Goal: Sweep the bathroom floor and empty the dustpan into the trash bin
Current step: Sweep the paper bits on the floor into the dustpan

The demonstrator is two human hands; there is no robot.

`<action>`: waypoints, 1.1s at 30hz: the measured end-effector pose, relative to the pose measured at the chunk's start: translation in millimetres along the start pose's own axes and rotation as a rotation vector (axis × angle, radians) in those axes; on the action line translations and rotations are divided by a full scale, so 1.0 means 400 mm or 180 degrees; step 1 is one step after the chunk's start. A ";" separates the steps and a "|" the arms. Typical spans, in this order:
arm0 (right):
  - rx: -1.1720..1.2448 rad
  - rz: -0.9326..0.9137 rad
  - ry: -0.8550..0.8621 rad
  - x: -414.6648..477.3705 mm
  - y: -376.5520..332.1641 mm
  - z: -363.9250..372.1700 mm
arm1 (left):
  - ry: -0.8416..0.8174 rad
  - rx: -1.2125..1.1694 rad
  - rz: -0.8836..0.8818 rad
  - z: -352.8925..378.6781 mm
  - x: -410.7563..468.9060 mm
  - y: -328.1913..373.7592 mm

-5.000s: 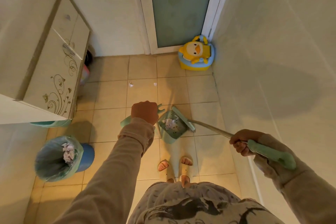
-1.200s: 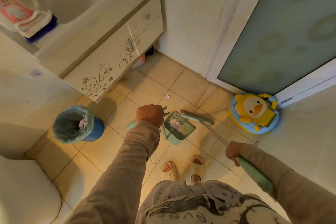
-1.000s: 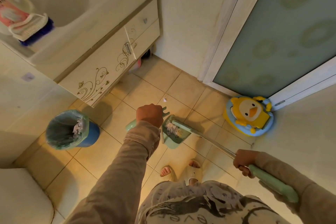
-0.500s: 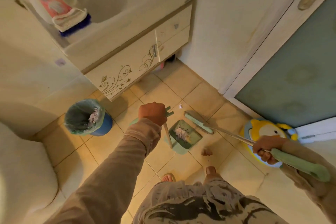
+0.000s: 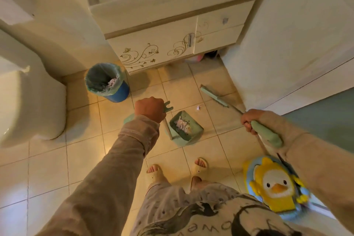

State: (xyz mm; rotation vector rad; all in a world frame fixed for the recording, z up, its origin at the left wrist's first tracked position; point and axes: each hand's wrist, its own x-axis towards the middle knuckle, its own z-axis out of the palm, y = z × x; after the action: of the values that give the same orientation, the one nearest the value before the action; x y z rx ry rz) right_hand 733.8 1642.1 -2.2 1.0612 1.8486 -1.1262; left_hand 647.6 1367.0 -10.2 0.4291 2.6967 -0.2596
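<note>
Mint-green, the long-handled dustpan (image 5: 184, 129) sits on the tiled floor (image 5: 203, 151) ahead of the slippered feet, with crumpled paper in its tray. The left hand (image 5: 150, 109) is clenched around the top of its upright handle. The right hand (image 5: 250, 119) grasps the broom (image 5: 214, 97) by its green grip, brush head down near the wall. A small paper scrap (image 5: 198, 108) lies between brush and dustpan. The lined blue trash bin (image 5: 106, 82) stands beside the vanity cabinet (image 5: 153, 50).

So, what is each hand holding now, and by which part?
The left hand grips the dustpan by its handle's top end; the right hand grips the broom by its green handle grip.
</note>
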 end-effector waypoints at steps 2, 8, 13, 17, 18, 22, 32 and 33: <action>-0.0173 0.0097 -0.0147 -0.003 -0.007 0.023 | -0.0038 -0.0044 -0.0110 -0.002 0.000 0.019; -0.0366 -0.0141 -0.0675 -0.018 0.031 0.051 | -0.0055 -0.0091 -0.0153 0.010 -0.007 0.041; -0.0079 -0.0290 -0.1157 -0.081 0.082 0.007 | -0.0088 -0.0122 -0.0095 0.004 0.003 0.047; -0.0159 -0.0213 -0.1285 -0.096 0.105 -0.045 | -0.0092 -0.0156 -0.0047 0.004 0.000 0.033; -0.0324 -0.0067 -0.1224 -0.084 0.107 -0.046 | -0.0082 -0.0151 -0.0029 0.006 -0.002 0.031; -0.1041 0.0612 -0.1158 -0.026 0.120 -0.028 | -0.0069 -0.0188 -0.0049 0.014 -0.014 0.017; -0.0636 0.0618 -0.1021 0.013 0.119 -0.061 | -0.0849 -0.0695 -0.0576 0.065 -0.047 -0.024; -0.0661 0.0602 -0.1016 0.013 0.104 -0.050 | -0.0865 -0.0771 -0.0605 0.076 -0.051 -0.028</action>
State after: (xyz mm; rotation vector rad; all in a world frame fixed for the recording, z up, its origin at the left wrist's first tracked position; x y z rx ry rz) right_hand 766.2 1673.5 -13.1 0.8610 1.5408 -0.9110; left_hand 672.5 1343.9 -28.0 0.0597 2.4603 -0.0376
